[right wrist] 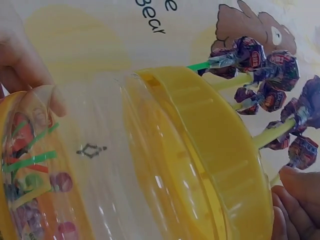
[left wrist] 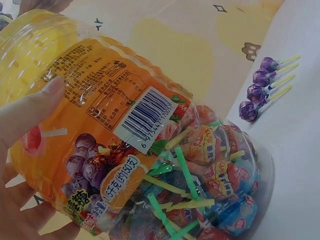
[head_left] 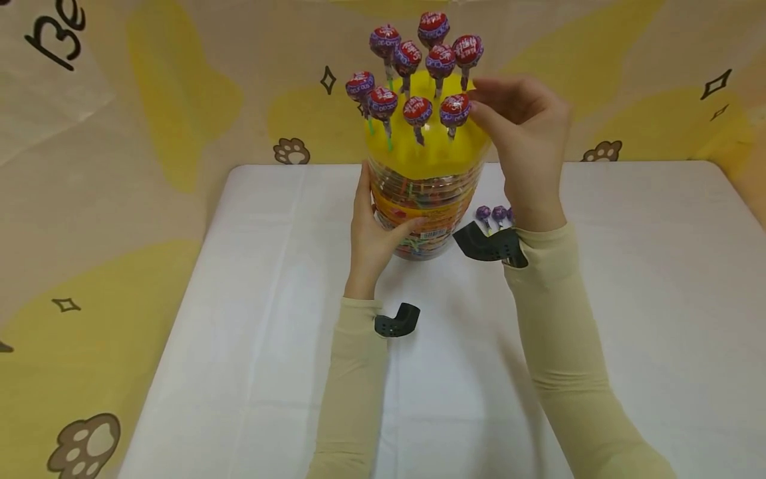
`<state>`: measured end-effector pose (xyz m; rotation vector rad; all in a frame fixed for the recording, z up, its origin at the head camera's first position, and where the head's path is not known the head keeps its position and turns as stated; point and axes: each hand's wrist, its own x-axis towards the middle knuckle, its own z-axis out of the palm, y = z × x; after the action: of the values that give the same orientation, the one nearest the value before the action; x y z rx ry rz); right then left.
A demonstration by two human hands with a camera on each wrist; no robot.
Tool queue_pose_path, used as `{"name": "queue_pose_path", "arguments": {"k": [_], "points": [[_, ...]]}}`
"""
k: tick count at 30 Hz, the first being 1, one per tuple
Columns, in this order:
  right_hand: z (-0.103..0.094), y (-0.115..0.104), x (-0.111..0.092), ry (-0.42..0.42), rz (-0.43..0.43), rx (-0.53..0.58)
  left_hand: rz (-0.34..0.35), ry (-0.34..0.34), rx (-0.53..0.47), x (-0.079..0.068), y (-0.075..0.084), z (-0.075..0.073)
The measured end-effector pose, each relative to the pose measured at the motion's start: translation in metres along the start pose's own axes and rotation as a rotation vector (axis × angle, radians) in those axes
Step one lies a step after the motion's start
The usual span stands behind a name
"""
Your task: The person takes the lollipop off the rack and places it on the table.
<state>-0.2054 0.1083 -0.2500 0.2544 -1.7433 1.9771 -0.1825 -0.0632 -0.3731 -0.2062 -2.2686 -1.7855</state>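
Observation:
A clear plastic jar (head_left: 419,219) with an orange label stands on the table, topped by a yellow lid (head_left: 426,159). Several red and purple wrapped lollipops (head_left: 383,103) stand upright in the lid on their sticks. My left hand (head_left: 374,243) grips the jar's side, its thumb across the label and its fingers round the left side. At the lid's right edge, thumb and forefinger of my right hand (head_left: 532,126) pinch a lollipop (right wrist: 302,152) by its wrapped head. The other right-hand fingers are partly hidden. Loose lollipops with coloured sticks (left wrist: 187,175) fill the jar's lower part.
Several purple lollipops (left wrist: 257,90) lie in a row on the white table (head_left: 287,372), right of the jar and partly behind my right wrist in the head view. A patterned yellow and cream backdrop (head_left: 203,86) rises behind the table's far edge.

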Motion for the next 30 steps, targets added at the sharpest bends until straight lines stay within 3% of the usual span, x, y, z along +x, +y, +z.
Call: {"name": "queue_pose_path", "arguments": {"k": [9,16,22,30], "points": [[0.008,0.0,0.003,0.007,-0.024,-0.054,0.002,-0.003,-0.005,0.0,0.0,0.0],[0.008,-0.001,0.013,-0.032,-0.026,-0.18,0.011,-0.003,0.002,0.0,0.0,-0.001],[0.006,-0.004,0.016,-0.067,0.001,-0.138,0.015,0.002,0.009,0.001,0.0,-0.001],[0.005,-0.004,0.016,-0.059,-0.027,-0.1,0.01,-0.005,0.006,0.0,-0.001,-0.001]]}}
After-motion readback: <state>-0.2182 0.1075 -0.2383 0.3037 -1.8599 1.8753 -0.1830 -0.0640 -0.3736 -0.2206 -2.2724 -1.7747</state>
